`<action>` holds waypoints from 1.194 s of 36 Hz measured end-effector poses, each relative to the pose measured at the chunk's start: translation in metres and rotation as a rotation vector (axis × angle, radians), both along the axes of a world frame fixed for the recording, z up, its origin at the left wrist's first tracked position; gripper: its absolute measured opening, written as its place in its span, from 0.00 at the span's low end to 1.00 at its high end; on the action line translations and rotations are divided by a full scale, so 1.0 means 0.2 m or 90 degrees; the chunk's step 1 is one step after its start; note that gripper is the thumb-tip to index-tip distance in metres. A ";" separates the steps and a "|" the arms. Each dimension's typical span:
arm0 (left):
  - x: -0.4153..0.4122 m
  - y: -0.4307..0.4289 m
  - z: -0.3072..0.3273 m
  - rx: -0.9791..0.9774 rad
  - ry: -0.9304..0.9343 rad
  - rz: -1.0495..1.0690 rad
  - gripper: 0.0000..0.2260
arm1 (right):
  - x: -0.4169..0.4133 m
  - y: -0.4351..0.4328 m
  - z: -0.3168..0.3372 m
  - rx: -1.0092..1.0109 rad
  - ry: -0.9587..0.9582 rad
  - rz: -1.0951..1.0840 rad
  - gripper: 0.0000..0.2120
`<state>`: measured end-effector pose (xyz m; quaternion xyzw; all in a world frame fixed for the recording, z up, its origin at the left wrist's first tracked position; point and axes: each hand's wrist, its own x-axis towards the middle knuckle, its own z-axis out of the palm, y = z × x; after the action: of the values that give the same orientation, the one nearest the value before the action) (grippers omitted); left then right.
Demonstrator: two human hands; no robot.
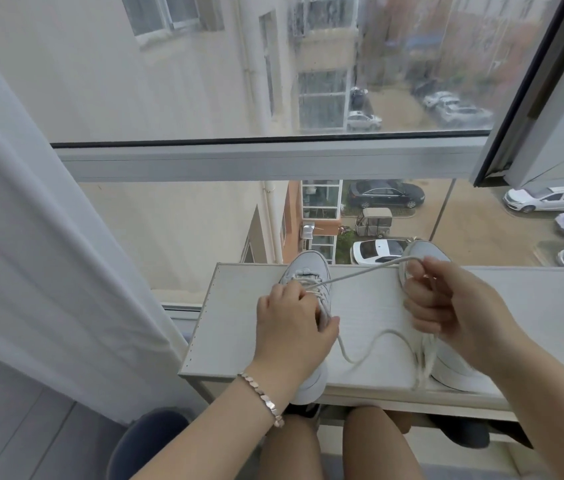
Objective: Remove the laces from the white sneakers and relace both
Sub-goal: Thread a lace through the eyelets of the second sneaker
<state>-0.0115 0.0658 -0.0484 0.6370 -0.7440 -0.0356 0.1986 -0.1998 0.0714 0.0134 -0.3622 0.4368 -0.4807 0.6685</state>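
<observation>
Two white sneakers stand on a white shelf board (pixel 232 327) by the window, toes pointing away. The left sneaker (pixel 308 271) is under my left hand (pixel 291 327), which lies over its tongue and lacing with the fingers curled at the eyelets. A white lace (pixel 360 271) runs taut from those eyelets up and right to my right hand (pixel 447 306), which grips it in curled fingers. More of the lace loops slack across the board and hangs below that hand. The right sneaker (pixel 453 368) is largely hidden behind my right hand.
A large window with a grey frame bar (pixel 256 161) is straight ahead, an opened sash (pixel 533 133) at the upper right. A white curtain (pixel 48 254) hangs at the left. My bare knees and a dark stool (pixel 145 441) are under the board's near edge.
</observation>
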 end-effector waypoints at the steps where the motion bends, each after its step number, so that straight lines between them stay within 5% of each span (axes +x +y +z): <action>1: -0.01 -0.01 0.00 0.009 -0.004 0.020 0.11 | -0.01 0.00 0.00 -0.006 -0.023 -0.003 0.13; 8: -0.07 -0.04 -0.02 0.102 0.066 0.105 0.09 | -0.07 0.07 -0.03 -0.126 -0.025 -0.113 0.14; 12: -0.07 -0.05 -0.02 0.112 0.092 0.122 0.11 | -0.03 0.08 -0.11 -0.021 0.083 -0.199 0.18; 16: -0.07 -0.05 -0.02 0.096 0.155 0.148 0.18 | 0.08 0.06 -0.22 0.107 0.101 -0.105 0.12; 21: -0.05 -0.07 -0.02 0.136 0.249 0.131 0.18 | 0.24 0.06 -0.40 -0.126 0.455 -0.022 0.07; 30: 0.09 -0.06 0.02 0.213 0.361 -0.020 0.06 | 0.30 0.00 -0.49 -0.170 0.427 0.092 0.17; 34: 0.08 -0.04 0.01 0.174 0.327 -0.032 0.08 | 0.24 -0.05 -0.47 -0.138 0.554 -0.070 0.12; 40: 0.05 -0.02 -0.02 0.168 0.309 -0.037 0.06 | 0.16 -0.06 -0.42 0.064 0.505 -0.140 0.17; 43: 0.04 -0.03 -0.01 0.146 0.346 -0.012 0.07 | 0.15 -0.05 -0.38 0.223 0.200 -0.146 0.11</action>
<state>-0.0037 0.0601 -0.0507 0.6156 -0.6602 -0.2909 0.3169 -0.1692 0.0618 -0.0620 -0.2596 0.6500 -0.4080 0.5862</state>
